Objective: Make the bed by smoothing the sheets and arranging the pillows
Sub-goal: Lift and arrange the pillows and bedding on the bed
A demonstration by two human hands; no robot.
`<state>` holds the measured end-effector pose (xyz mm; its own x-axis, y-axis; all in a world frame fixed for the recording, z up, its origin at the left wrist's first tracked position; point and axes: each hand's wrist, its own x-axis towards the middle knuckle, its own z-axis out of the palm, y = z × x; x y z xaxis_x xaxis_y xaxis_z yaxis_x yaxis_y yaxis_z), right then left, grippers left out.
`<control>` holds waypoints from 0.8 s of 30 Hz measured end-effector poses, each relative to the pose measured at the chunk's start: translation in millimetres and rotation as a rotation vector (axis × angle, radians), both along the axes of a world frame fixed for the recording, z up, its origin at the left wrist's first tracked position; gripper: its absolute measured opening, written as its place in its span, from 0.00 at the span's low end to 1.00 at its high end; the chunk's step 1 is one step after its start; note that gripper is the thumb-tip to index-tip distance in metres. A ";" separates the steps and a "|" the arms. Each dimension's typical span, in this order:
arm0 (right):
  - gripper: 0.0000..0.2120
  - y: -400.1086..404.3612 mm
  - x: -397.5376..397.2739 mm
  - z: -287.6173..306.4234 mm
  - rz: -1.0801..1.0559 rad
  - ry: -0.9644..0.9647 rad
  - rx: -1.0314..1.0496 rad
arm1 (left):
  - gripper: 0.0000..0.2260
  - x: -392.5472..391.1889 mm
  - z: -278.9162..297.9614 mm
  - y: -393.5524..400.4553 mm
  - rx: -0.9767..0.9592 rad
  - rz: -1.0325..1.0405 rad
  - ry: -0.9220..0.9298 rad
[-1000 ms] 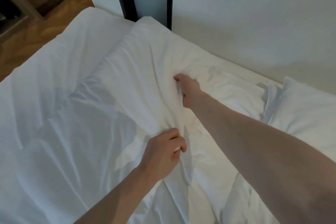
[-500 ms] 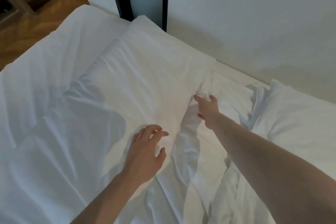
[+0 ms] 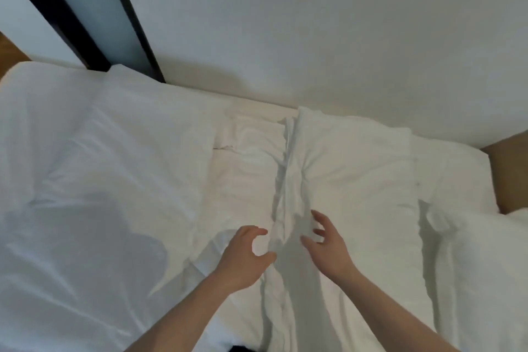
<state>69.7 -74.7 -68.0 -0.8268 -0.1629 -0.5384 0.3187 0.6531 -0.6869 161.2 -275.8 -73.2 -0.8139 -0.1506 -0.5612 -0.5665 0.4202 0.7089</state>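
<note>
A white bed fills the view. The left pillow [image 3: 128,146] lies flat against the wall. The right pillow [image 3: 351,168] lies beside it, its loose case edge [image 3: 285,180] bunched along its left side. Between them shows the wrinkled bottom sheet [image 3: 248,168]. The white duvet [image 3: 85,251] covers the near left part. My left hand [image 3: 245,257] hovers at the near end of the bunched edge, fingers spread and loosely curved, holding nothing. My right hand [image 3: 325,240] is just right of it over the right pillow's near corner, fingers spread and empty.
A pale wall [image 3: 314,23] runs along the bed's far side. A dark-framed panel [image 3: 94,17] stands at the far left. A brown surface [image 3: 511,174] borders the bed at the right. More white bedding [image 3: 485,266] is heaped at the near right.
Both hands let go of the left pillow's fabric and moved right and nearer, now open beside the right pillow's edge. The view swung right toward the right pillow.
</note>
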 end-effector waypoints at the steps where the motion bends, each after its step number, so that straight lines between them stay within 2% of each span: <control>1: 0.32 32.3 4.3 5.7 -0.043 0.013 0.025 | 0.31 -0.6 -2.8 18.4 0.026 -0.024 -0.083; 5: 0.35 133.9 16.7 17.7 -0.186 0.019 0.082 | 0.58 8.1 -37.2 80.6 0.108 0.017 -0.390; 7: 0.38 172.7 23.9 11.0 -0.157 0.003 0.132 | 0.65 19.8 -52.4 102.7 0.158 0.109 -0.491; 10: 0.42 205.0 42.4 -12.1 -0.028 -0.046 0.203 | 0.55 46.0 -65.1 122.3 0.314 0.153 -0.550; 12: 0.45 220.3 55.6 -28.3 0.090 -0.103 0.234 | 0.51 56.8 -68.3 136.0 0.318 0.178 -0.559; 14: 0.46 233.0 66.3 -39.9 0.228 -0.163 0.282 | 0.44 61.5 -62.0 150.0 0.282 0.226 -0.531; 15: 0.46 237.7 70.1 -42.4 0.308 -0.178 0.303 | 0.39 61.0 -51.3 157.1 0.266 0.258 -0.503; 18: 0.41 242.0 80.7 -38.0 0.566 -0.104 0.247 | 0.15 77.0 -25.5 164.5 0.244 0.418 -0.436; 19: 0.39 241.5 83.6 -34.3 0.631 -0.062 0.211 | 0.14 89.9 -24.4 162.6 0.226 0.468 -0.428; 20: 0.38 240.8 85.4 -29.8 0.682 -0.030 0.180 | 0.18 103.7 -24.0 160.6 0.176 0.493 -0.431; 24: 0.39 248.0 87.1 -12.2 0.753 -0.015 0.112 | 0.29 141.2 -27.4 176.0 -0.315 0.414 -0.544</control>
